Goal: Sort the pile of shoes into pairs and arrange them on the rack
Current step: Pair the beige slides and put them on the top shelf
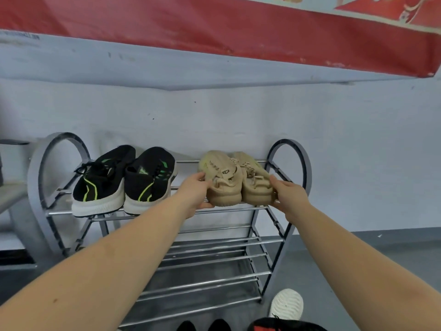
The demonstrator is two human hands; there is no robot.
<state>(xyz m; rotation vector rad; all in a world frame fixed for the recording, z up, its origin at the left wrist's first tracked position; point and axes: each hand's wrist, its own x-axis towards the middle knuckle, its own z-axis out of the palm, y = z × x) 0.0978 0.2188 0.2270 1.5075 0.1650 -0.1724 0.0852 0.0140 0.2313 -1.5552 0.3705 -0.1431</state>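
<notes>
Beige shoes point(238, 180) are lying side by side, toes toward the wall, on the rack point(290, 168) top tier, the left hand point(195, 192) gripping the left heel and the right hand point(287, 194) the right.

The rack point(290, 163) has grey end frames and shiny silver bars, and it stands before a pale blue-grey wall point(358, 139) with a red banner point(214, 25) above. The left pair of sneakers point(124, 180) is black with neon green stripes and white soles, and the right pair of shoes point(238, 180) is plain beige, one with a small dark label on the tongue. On the grey floor point(310, 271) lies a white sole with a wavy pattern point(287, 304) beside a black and red shoe point(284, 326).
</notes>
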